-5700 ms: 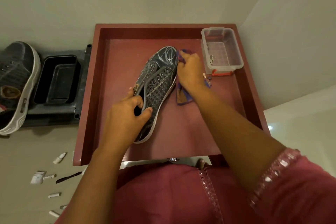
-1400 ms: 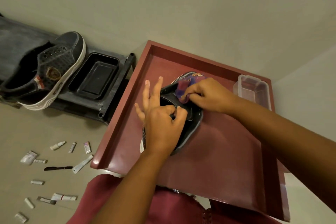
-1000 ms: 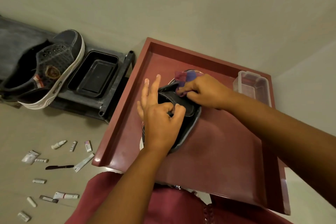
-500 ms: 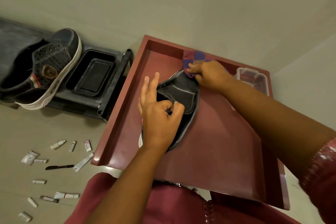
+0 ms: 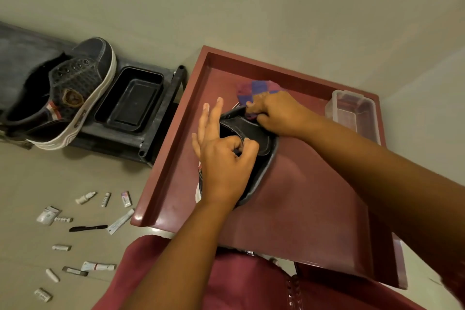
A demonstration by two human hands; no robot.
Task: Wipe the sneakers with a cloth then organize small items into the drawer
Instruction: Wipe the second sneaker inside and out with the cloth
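A dark sneaker [image 5: 259, 148] lies tilted in the open maroon drawer [image 5: 314, 209], its opening toward me. My left hand [image 5: 224, 156] pinches the edge of its collar between thumb and forefinger, the other fingers spread. My right hand [image 5: 279, 113] presses a purple and blue checked cloth [image 5: 256, 90] against the shoe's far end. A second sneaker [image 5: 73, 93] with a white sole rests on a dark rack at the left.
A black tray [image 5: 130, 103] sits on the rack beside the second sneaker. A clear plastic box [image 5: 354, 113] stands in the drawer's far right corner. Several small tubes, packets and a black pen [image 5: 88, 228] are scattered on the floor at lower left.
My right hand has slid the cloth back from the far toe end toward the shoe's opening. The left hand keeps its pinch on the collar.
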